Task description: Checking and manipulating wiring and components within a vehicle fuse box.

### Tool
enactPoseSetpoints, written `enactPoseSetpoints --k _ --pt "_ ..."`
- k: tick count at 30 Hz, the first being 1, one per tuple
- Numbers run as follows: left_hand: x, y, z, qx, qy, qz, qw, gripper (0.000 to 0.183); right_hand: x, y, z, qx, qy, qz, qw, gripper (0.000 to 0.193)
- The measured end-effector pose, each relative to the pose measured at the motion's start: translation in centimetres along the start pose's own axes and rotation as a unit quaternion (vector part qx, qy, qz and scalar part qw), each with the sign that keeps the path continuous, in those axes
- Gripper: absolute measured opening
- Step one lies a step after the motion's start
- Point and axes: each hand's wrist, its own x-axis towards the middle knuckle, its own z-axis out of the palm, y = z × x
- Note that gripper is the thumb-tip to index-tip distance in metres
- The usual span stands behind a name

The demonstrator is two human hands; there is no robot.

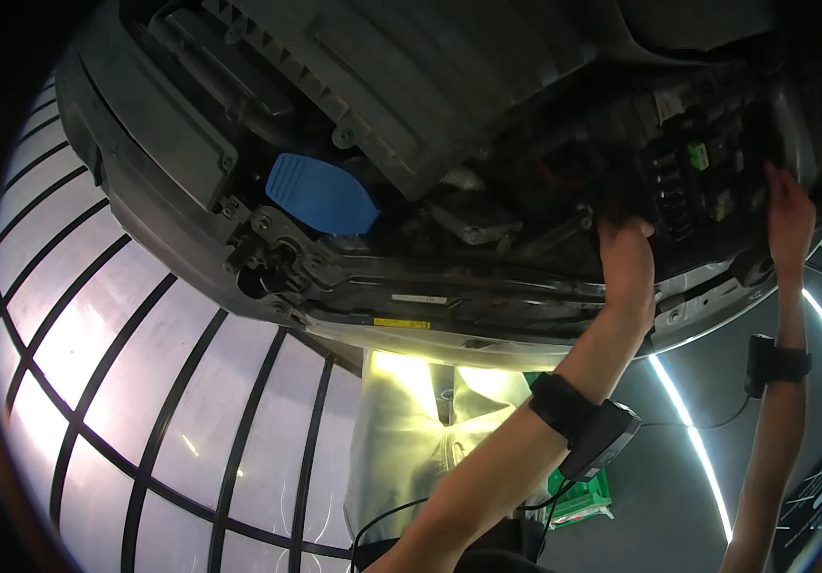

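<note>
An open car engine bay stretches across the upper view. My left hand (pixel 627 250) reaches over its front edge, beside an uncovered fuse box (pixel 675 191). The fingers curl into the dark around something I cannot make out; only the thumb side shows. On the far side of the fuse box, my right hand (pixel 790 218) rests near the bay's right edge, its fingers stretched upward against a dark part. A small green block (pixel 697 157) sits among the fuse box's dark parts between my hands. Shadow hides most of what lies near my fingertips.
A blue cap (pixel 323 194) lies left of centre, below a large black engine cover (pixel 411 86). The metal front crossmember (pixel 468 277) runs along the bay's near edge. Black devices (pixel 602 439) with cables are strapped to both forearms. A green package (pixel 583 498) lies below.
</note>
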Motion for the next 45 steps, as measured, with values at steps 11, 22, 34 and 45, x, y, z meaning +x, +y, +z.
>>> enactPoseSetpoints --k 11,22,34,45 --pt "-0.9 0.5 -1.3 -0.094 -0.107 0.022 0.990 0.076 -1.2 -2.8 -0.7 0.016 0.091 -0.086 0.992 0.031" --pt "-7.8 0.8 -1.4 0.295 -0.095 0.190 0.932 0.041 -4.7 -4.7 -7.8 0.226 0.154 -0.042 0.961 0.017" --pt "-2.5 3.6 12.5 0.739 -0.361 0.562 -0.085 0.048 -22.1 -13.6 -1.1 0.539 -0.087 0.234 0.805 0.063" --pt "1.0 2.1 16.0 0.708 -0.489 0.467 -0.203 0.046 -20.7 -14.4 1.3 0.538 -0.013 0.278 0.796 0.045"
